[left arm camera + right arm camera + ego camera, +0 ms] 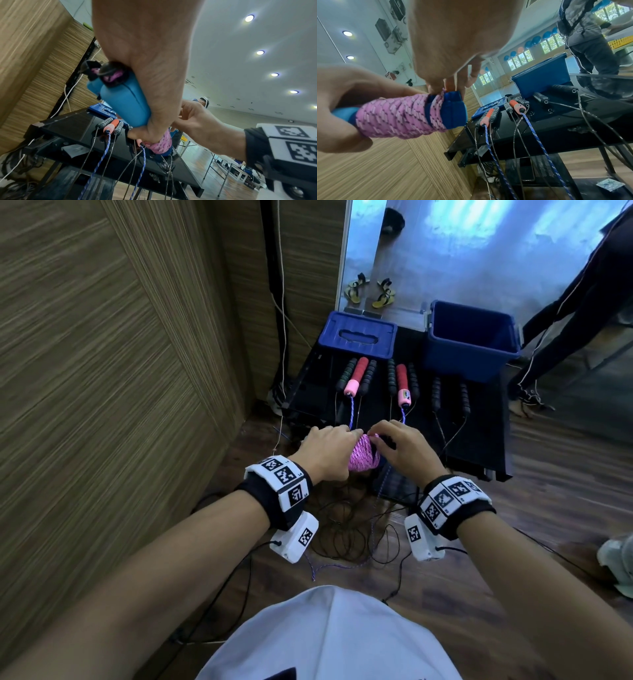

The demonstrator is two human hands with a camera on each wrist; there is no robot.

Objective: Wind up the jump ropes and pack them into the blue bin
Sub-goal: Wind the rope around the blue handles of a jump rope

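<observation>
White garment [329, 635] nearest, bottom edge. Left hand [329, 451] wrapped round blue handles [126, 102] of pink rope bundle [399, 116], held off surface front edge. Right hand [402, 448] pinching rope end at velcro strap [452, 109]. Advice: keep tension, tuck end under strap, press closed. Blue bin [471, 337] at surface [479, 440] far right corner; lid [358, 333] far left; unwound ropes [356, 378] between. Wood floor, wood-panel wall left.

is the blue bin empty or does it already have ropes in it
Empty as far as the head view shows: the blue bin stands open on the black table with only bare blue floor visible inside; its near inner wall is hidden.
</observation>
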